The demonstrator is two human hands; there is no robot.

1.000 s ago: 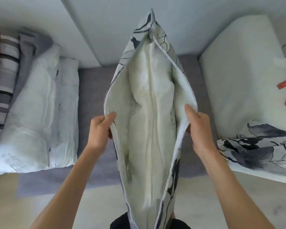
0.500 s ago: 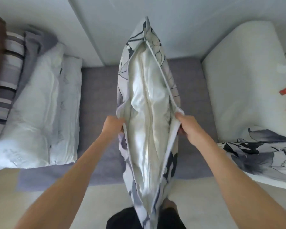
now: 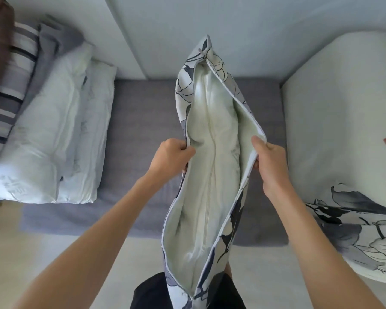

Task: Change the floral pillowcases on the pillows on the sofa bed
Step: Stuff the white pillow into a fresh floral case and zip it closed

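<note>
Since half a second ago the opening has spread wider again and the whole bundle sits a bit lower in my view; both hands are back out to the sides.

Sofa bed (image 3: 143, 139), grey cover, runs across behind everything. Bare white pillow (image 3: 54, 139) lies on its left end, beside a striped cushion (image 3: 7, 94). White pad (image 3: 343, 112) on the right, with another floral pillowcase (image 3: 361, 233) draped over its near corner.

Floral pillowcase (image 3: 183, 90) I'm working on stands on end in front of me, bottom braced against my lap, top corner pointing away. Its long side is unzipped and gaping, white inner pillow (image 3: 212, 175) exposed down nearly the full length.

Left hand (image 3: 169, 157) pinches the left edge of the opening, fingers curled over the hem. Right hand (image 3: 270, 166) does the same on the right edge, thumb on top.

Judgement: step is stripping the case off the insert, barely begun.
- keep both grips level so the mouth stays even
- peel the edges outward and down past the pillow's bulge, not straight apart, which only loads the zip ends
- then free one hand to grab the insert by its seam (image 3: 210, 197) and draw it out
- risk: fabric snagging at the closed top corner
</note>
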